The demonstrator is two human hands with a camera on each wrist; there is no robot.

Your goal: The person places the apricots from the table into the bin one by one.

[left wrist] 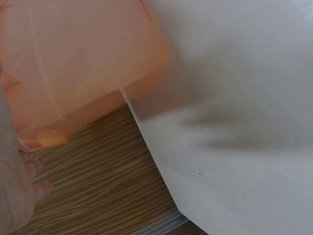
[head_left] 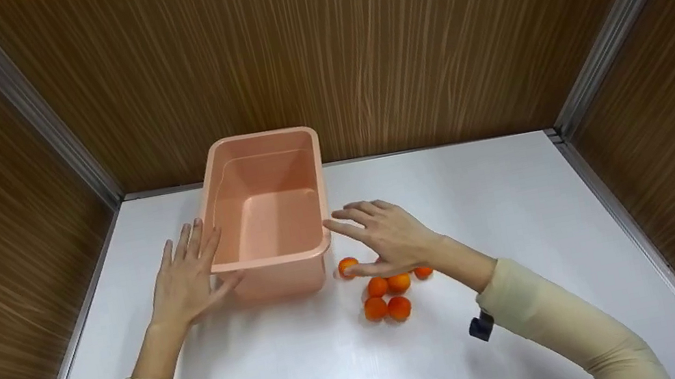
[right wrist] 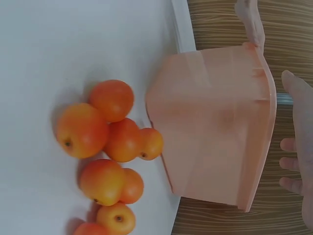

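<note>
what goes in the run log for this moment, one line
left hand: open, touching pink tub | right hand: open, above oranges | tub: empty

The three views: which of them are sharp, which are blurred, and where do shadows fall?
Head view: sharp, evenly lit, soft shadows beside the pink tub and under the oranges. Left wrist view: blurred throughout, hazy tub, dark smeared shadows on the white table. Right wrist view: the oranges fairly sharp with small shadows, the right hand at the frame edge soft.
</note>
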